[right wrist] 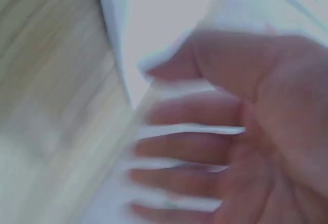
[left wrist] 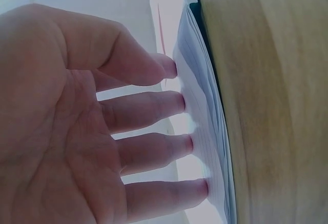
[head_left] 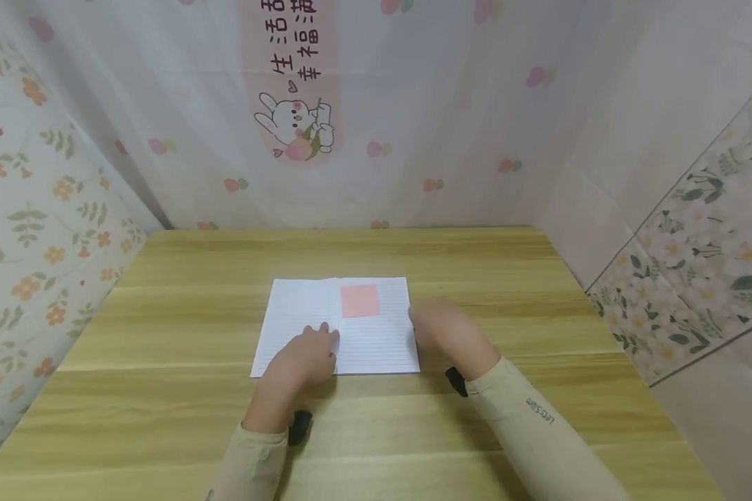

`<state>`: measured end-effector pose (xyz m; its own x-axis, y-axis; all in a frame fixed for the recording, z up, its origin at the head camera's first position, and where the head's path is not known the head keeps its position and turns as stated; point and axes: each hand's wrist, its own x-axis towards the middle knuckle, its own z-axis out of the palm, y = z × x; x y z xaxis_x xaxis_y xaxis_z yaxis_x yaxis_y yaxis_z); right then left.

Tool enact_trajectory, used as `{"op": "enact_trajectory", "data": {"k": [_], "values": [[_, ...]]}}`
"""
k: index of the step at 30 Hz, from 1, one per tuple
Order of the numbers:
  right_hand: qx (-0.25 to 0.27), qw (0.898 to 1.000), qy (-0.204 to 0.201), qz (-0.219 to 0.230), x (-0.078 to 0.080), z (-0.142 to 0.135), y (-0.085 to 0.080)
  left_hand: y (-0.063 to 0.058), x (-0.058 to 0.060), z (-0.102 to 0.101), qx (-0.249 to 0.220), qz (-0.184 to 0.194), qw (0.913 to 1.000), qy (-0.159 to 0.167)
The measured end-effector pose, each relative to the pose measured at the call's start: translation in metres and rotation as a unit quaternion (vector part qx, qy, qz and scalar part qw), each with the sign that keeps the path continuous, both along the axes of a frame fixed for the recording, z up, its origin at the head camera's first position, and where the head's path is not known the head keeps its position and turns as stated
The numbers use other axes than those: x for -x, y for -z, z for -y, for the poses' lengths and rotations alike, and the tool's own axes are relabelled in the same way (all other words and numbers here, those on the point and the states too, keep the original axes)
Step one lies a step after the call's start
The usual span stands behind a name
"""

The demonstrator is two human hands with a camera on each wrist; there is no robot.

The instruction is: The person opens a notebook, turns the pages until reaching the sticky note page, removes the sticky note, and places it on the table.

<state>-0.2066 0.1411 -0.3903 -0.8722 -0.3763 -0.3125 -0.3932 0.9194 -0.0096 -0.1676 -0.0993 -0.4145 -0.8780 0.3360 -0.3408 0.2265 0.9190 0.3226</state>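
Observation:
An opened notebook (head_left: 376, 348) with ruled white pages lies flat on the table. A pink square sticky note (head_left: 360, 300) is on the upper left part of its right page. My left hand (head_left: 316, 351) rests its fingertips on the left page close to the centre fold; in the left wrist view its fingers (left wrist: 148, 112) are spread and fairly straight against the paper. My right hand (head_left: 441, 327), blurred, is at the notebook's right edge. In the right wrist view its fingers (right wrist: 184, 147) are extended and apart, and the thumb overlaps the page corner; whether it touches cannot be told.
The wood-grain table (head_left: 163, 348) extends around the notebook on all sides. Behind it hangs a pale curtain (head_left: 445, 104) with a strawberry and rabbit print. Floral cloth (head_left: 37, 229) borders the left side, and a patterned wall covering (head_left: 702, 250) the right.

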Motion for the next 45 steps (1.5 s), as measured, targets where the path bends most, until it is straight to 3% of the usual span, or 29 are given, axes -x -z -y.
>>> {"op": "enact_trajectory", "data": {"k": [3, 6, 10, 14, 22, 26, 34, 36, 38, 40, 42, 43, 45], "values": [[-0.033, 0.992, -0.083, -0.087, 0.003, 0.024, 0.002, 0.001, 0.0, -0.001, 0.002, -0.002, 1.0, -0.004], [-0.082, 0.976, -0.151, -0.133, 0.007, 0.048, 0.011, 0.002, 0.0, -0.003, 0.002, -0.007, 1.0, -0.005], [-0.129, 0.96, -0.198, -0.147, 0.013, 0.07, 0.02, 0.004, -0.001, -0.005, 0.002, -0.009, 0.9999, -0.004], [-0.142, 0.956, -0.212, -0.146, 0.022, 0.082, 0.024, 0.004, -0.002, -0.006, 0.003, -0.012, 0.9999, -0.005], [-0.174, 0.953, -0.206, -0.14, 0.045, 0.089, 0.029, 0.004, -0.002, -0.007, -0.002, -0.016, 0.9999, -0.004], [-0.15, 0.962, -0.191, -0.128, 0.052, 0.089, 0.034, 0.004, -0.003, -0.007, -0.002, -0.014, 0.9999, -0.002], [-0.052, 0.985, -0.15, -0.074, 0.066, 0.087, 0.039, 0.003, -0.004, -0.005, 0.003, -0.024, 0.9997, 0.005], [0.008, 0.992, -0.119, -0.044, 0.07, 0.084, 0.038, 0.003, -0.003, -0.004, 0.002, -0.022, 0.9997, 0.004], [0.096, 0.993, -0.069, -0.006, 0.075, 0.079, 0.035, 0.003, -0.003, -0.003, 0.006, -0.02, 0.9998, 0.005], [0.203, 0.978, 0.008, 0.035, 0.082, 0.07, 0.032, 0.003, -0.003, -0.003, 0.007, -0.018, 0.9998, 0.005], [0.316, 0.94, 0.104, 0.073, 0.09, 0.057, 0.029, 0.003, -0.003, -0.002, 0.006, -0.016, 0.9998, 0.006], [0.37, 0.912, 0.155, 0.091, 0.093, 0.05, 0.026, 0.003, -0.003, -0.002, 0.006, -0.015, 0.9998, 0.006], [0.475, 0.838, 0.239, 0.119, 0.101, 0.034, 0.02, 0.002, -0.004, -0.002, 0.004, -0.014, 0.9999, 0.007]]}}
